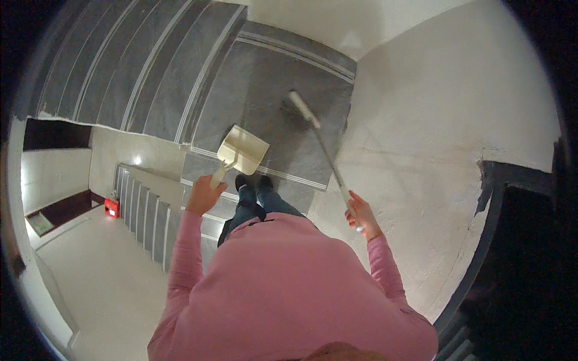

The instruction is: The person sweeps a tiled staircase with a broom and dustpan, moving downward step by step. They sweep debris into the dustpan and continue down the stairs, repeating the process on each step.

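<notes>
My left hand [206, 195] grips the handle of a cream plastic dustpan [247, 146], which hangs just in front of my feet. Ridges run across the inside of the pan. In my right hand [362, 214] is the upper end of a long-handled broom [328, 155]. Its pale head [304, 108] reaches out over the grey stair landing [266, 76], and its dark bristles are partly blurred against the floor. The broom head and the dustpan are apart, with the dustpan to the left.
Grey steps [149, 67] with pale edge strips run off at the upper left. A lower flight [144, 216] shows beyond the open side at the left, near a red box [111, 208]. A scuffed wall [406, 135] bounds the right, beside a dark doorway [519, 252].
</notes>
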The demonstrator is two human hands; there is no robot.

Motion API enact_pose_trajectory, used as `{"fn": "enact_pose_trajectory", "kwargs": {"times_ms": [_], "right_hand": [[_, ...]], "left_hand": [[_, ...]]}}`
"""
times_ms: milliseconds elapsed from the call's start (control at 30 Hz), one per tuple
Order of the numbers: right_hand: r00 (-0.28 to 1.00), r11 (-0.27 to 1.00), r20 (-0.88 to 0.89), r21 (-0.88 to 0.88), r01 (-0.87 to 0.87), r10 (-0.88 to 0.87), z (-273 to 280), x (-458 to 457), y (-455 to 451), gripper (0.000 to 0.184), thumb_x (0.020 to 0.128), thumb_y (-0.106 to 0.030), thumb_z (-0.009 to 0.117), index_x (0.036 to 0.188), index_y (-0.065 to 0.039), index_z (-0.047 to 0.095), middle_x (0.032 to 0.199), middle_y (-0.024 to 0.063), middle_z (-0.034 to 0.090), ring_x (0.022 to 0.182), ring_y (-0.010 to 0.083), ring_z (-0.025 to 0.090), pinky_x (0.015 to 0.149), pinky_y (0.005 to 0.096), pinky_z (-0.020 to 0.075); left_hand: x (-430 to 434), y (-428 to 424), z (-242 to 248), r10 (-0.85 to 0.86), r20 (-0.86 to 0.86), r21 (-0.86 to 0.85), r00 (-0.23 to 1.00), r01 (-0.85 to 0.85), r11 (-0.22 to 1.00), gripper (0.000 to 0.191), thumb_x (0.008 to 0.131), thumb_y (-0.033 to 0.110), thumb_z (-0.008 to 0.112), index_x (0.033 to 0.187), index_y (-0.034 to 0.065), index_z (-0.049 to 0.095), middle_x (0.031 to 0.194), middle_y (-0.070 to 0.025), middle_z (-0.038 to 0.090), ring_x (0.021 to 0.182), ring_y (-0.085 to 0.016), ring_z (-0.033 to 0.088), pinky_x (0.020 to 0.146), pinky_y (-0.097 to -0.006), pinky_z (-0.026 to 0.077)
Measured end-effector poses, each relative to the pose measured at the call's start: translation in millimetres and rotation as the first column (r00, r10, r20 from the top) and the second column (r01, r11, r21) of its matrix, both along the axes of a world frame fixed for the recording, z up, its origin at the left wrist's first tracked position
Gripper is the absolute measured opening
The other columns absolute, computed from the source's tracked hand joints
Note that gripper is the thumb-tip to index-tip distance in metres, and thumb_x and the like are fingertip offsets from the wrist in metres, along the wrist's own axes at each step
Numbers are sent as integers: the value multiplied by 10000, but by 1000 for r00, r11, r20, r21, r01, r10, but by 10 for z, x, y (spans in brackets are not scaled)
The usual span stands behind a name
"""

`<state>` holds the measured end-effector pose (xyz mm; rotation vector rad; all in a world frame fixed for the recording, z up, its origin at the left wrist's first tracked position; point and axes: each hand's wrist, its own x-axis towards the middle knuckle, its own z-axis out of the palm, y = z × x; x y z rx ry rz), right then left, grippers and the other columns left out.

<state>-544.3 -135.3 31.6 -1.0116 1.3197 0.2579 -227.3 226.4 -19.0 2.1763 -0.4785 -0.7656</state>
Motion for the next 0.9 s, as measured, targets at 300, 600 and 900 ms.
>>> {"fn": "enact_pose_trajectory", "kwargs": {"times_ms": [300, 600, 900], "right_hand": [[998, 996, 1, 62, 58, -58, -909, -322, -39, 507, 983, -233, 497, 1469, -148, 378, 695, 76, 540, 501, 164, 528, 416, 297, 441], [991, 942, 134, 334, -32, -14, -37, -386, 427, 529, 1002, -179, 486, 1515, -130, 367, 631, 52, 522, 433, 117, 427, 382, 273, 369], [973, 978, 135, 66, -199, 189, -80, -272, 144, 563, 964, -196, 514, 1512, -164, 391, 691, 46, 556, 452, 104, 478, 391, 263, 407]], "left_hand": [[-31, -71, 55, -72, -18, 80, 997, 73, 994, 341, 810, 314, 705, 849, -24, 673, 735, -235, 647, 725, -413, 646, 668, -474, 485], [-50, -162, 24, -34, 33, 41, 999, 32, 999, 330, 819, 298, 715, 857, -26, 670, 768, -241, 657, 746, -426, 645, 679, -478, 488], [-134, -185, 146, 0, 39, 107, 999, -4, 994, 337, 822, 319, 710, 865, -13, 669, 783, -245, 652, 762, -425, 643, 681, -470, 486]]}}
